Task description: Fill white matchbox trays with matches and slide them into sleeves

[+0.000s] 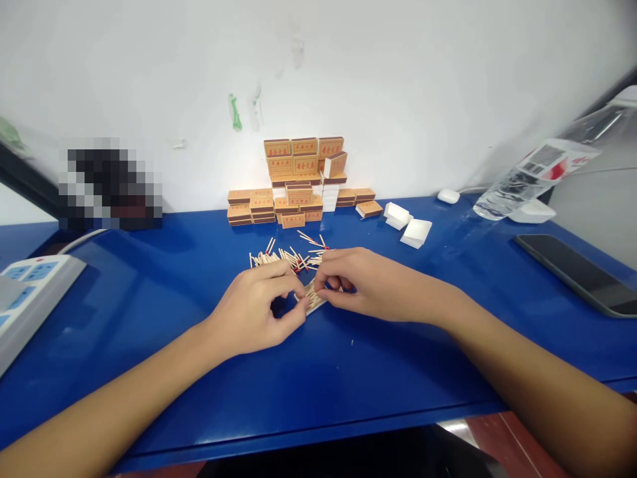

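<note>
A small matchbox tray (314, 308) filled with matches (313, 296) lies slanted on the blue table between my two hands. My left hand (259, 305) grips its left side, thumb and forefinger closed at the edge by the matches. From the other side, my right hand (358, 284) has its thumb and curled fingers closed on the tray's upper right end, hiding that part. Whether a single match is also between these fingertips cannot be seen. Just beyond the hands is a loose heap of red-tipped matches (279, 259), partly covered by my right hand.
Stacked matchboxes (293, 166) stand against the wall. White empty trays (417, 233) lie to their right, near a tilted plastic bottle (532, 176), a white case (448, 196) and a phone (577, 272). A power strip (42, 292) is at the left; the table's edge (318, 435) runs in front.
</note>
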Demonstrator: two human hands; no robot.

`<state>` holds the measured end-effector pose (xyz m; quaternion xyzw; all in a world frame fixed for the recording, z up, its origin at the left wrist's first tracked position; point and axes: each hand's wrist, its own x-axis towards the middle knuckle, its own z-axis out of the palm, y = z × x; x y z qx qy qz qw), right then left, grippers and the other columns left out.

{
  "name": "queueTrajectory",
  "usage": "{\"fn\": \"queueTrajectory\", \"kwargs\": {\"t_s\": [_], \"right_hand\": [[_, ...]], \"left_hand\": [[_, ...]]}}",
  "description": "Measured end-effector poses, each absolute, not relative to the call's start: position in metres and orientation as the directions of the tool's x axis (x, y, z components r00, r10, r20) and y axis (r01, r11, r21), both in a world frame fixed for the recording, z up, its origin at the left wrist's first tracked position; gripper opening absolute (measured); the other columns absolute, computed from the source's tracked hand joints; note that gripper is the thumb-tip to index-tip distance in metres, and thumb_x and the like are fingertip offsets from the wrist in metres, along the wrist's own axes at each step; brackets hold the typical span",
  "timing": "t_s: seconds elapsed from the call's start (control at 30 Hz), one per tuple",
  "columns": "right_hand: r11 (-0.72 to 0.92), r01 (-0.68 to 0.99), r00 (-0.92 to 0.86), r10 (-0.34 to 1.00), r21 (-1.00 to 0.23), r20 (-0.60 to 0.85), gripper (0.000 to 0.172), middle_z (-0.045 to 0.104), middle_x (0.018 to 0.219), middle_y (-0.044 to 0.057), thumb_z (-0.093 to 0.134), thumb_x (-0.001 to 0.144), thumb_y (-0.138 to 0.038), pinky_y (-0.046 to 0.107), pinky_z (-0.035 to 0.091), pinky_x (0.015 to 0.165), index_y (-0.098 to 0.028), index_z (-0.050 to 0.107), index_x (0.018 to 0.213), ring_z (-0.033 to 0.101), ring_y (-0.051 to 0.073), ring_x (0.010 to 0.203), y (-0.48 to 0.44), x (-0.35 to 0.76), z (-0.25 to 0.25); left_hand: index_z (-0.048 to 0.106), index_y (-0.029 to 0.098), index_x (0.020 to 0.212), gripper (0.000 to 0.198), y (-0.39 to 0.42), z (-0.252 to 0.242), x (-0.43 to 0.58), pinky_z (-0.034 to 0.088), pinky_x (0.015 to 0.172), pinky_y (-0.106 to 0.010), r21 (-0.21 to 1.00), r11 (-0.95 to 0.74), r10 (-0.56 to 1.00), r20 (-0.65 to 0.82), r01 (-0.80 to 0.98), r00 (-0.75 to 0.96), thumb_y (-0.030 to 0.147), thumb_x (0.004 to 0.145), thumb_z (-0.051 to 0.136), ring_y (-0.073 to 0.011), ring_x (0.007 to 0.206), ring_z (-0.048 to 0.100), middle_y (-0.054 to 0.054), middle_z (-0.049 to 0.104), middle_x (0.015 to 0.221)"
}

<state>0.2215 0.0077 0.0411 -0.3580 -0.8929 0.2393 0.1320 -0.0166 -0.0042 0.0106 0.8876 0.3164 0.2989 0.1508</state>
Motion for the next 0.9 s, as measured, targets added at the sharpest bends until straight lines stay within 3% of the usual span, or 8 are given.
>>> {"fn": "queueTrajectory", "kwargs": {"t_s": [0.17,0.37,0.53,0.63,0.77,0.9], "right_hand": [[0.636,0.571,-0.72,0.692,-0.519,0.055,0.011,0.06,0.084,0.0,0.061,0.097,-0.019,0.029,0.039,0.072,-0.02,0.07,0.09,0.053,0.014,0.076,0.007,0.221,0.043],[0.625,0.664,-0.615,0.769,-0.411,0.176,0.02,0.063,0.077,0.002,0.059,0.098,-0.029,0.03,0.037,0.066,-0.019,0.069,0.085,0.053,0.015,0.07,0.018,0.243,0.053],[0.513,0.783,-0.541,0.841,-0.353,0.022,0.026,0.063,0.066,0.001,0.066,0.091,-0.035,0.032,0.033,0.06,-0.019,0.066,0.07,0.05,0.013,0.06,0.021,0.25,0.053],[0.507,0.784,-0.556,0.83,-0.357,-0.044,0.022,0.062,0.063,-0.001,0.068,0.086,-0.03,0.032,0.031,0.059,-0.02,0.065,0.067,0.049,0.012,0.059,0.015,0.246,0.054],[0.579,0.715,-0.646,0.761,-0.392,-0.055,0.01,0.065,0.073,-0.001,0.064,0.086,-0.02,0.031,0.034,0.062,-0.022,0.071,0.079,0.052,0.013,0.064,0.012,0.244,0.057],[0.616,0.632,-0.718,0.693,-0.47,-0.057,0.021,0.067,0.091,0.001,0.062,0.085,-0.012,0.029,0.039,0.068,-0.023,0.073,0.099,0.056,0.015,0.076,0.016,0.248,0.054]], "left_hand": [[0.074,0.019,0.092,0.017,-0.005,0.012,-0.016,0.044,0.062,-0.028,0.448,-0.748,0.66,0.425,0.489,0.62,0.03,0.098,0.064,-0.0124,0.068,0.053,0.0,0.059,0.08],[0.077,0.021,0.097,0.021,-0.003,0.008,-0.017,0.047,0.067,-0.028,0.424,-0.77,0.63,0.383,0.477,0.676,0.026,0.102,0.058,-0.0137,0.075,0.059,-0.002,0.062,0.086],[0.073,0.02,0.097,0.018,-0.005,0.011,-0.016,0.046,0.067,-0.028,0.436,-0.739,0.668,0.372,0.514,0.645,0.034,0.101,0.062,-0.0138,0.076,0.06,-0.001,0.064,0.088],[0.069,0.02,0.102,0.022,-0.005,0.012,-0.016,0.047,0.069,-0.03,0.4,-0.718,0.695,0.362,0.57,0.621,0.04,0.094,0.071,-0.0154,0.078,0.061,0.0,0.064,0.089],[0.07,0.02,0.105,0.032,-0.003,0.01,-0.017,0.049,0.07,-0.032,0.354,-0.693,0.72,0.295,0.628,0.628,0.048,0.089,0.076,-0.0183,0.082,0.063,-0.002,0.065,0.096],[0.072,0.02,0.099,0.025,-0.001,0.012,-0.018,0.049,0.07,-0.032,0.342,-0.668,0.744,0.29,0.661,0.601,0.043,0.09,0.073,-0.018,0.078,0.063,-0.001,0.064,0.088]]}}
